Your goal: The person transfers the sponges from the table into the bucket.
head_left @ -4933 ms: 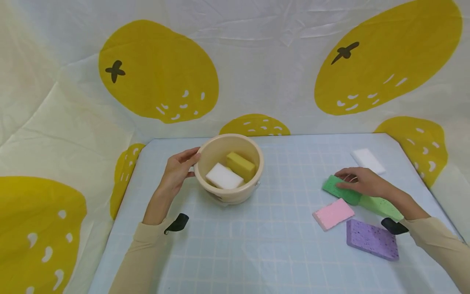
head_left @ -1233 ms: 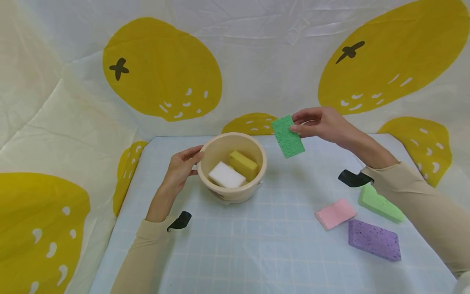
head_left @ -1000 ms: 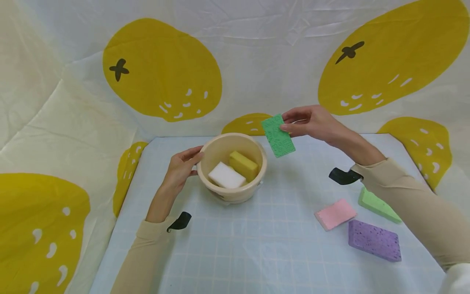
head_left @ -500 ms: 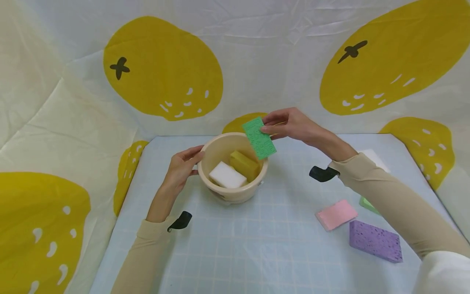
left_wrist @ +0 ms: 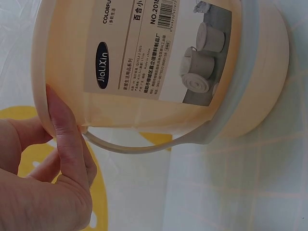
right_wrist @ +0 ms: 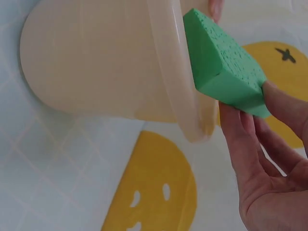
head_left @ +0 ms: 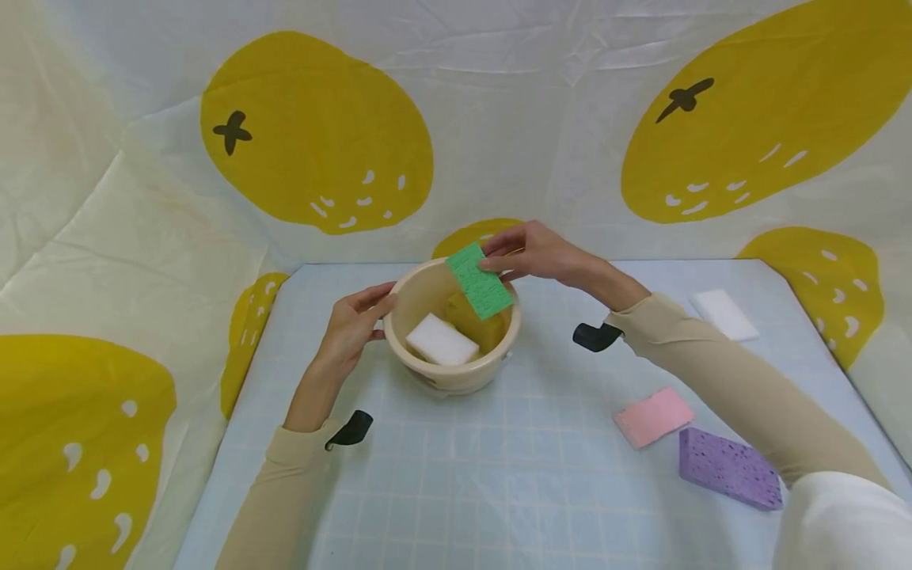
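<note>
A cream bucket [head_left: 456,378] stands upright toward the back of the table. My left hand [head_left: 349,324] grips its rim on the left, thumb over the edge; the left wrist view shows the bucket's paper label [left_wrist: 159,53] and grey handle [left_wrist: 139,148]. Between thumb and fingers my right hand [head_left: 541,255] pinches a green sponge [head_left: 479,281] by one end. That sponge is tilted over the right part of the bucket's mouth, its lower end at the rim in the right wrist view. Inside the bucket lie a white sponge [head_left: 442,340] and a yellow sponge [head_left: 463,310], the latter partly covered.
On the right of the table lie a pink sponge [head_left: 654,417], a purple sponge [head_left: 730,469] and a thin white sponge [head_left: 724,314]. My right sleeve passes over that side and hides part of it. A cloth with yellow fruit shapes hangs behind the table.
My right hand has picked up the green sponge from the right side, lifted it and carried it left, then lowered it over the bucket. The left hand has stayed on the rim.
</note>
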